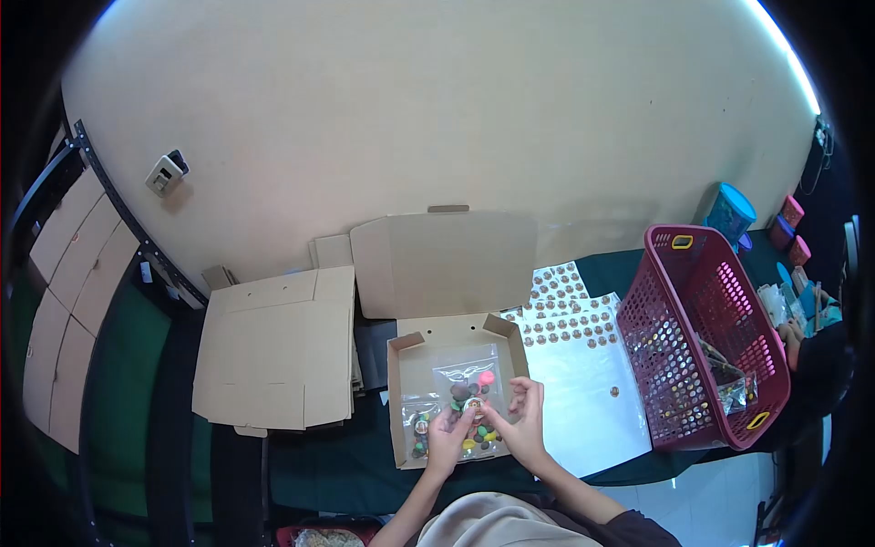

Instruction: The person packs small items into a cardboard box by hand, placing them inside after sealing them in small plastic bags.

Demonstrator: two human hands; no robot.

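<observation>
Bag of sweets (468, 394), clear plastic with coloured pieces inside, lay in the open cardboard box (408, 363) right under both my hands. My left hand (447, 434) came up from below with its fingertips closed on the lower middle of the bag of sweets, where a small round label showed. My right hand (520, 421) sat just beside it, thumb and fingers pinched together on the same spot from the other side, so the two hands nearly touched. Whether the bag was lifted or flat on the box floor, I could not tell.

A second bag (420, 425) of the same kind lay just to the left of my left hand, inside the same box. Beyond my fingers the box lid (444, 260) stood open against the wall.

To the right of my right hand a white sheet (583, 392) lay on the tabletop (319, 460), and sticker sheets (563, 305) with rows of round brown labels lay past it. Further right stood a red basket (679, 273) with some packets in it. Well to the left of my left hand sat a stack of flat cardboard (273, 351).
</observation>
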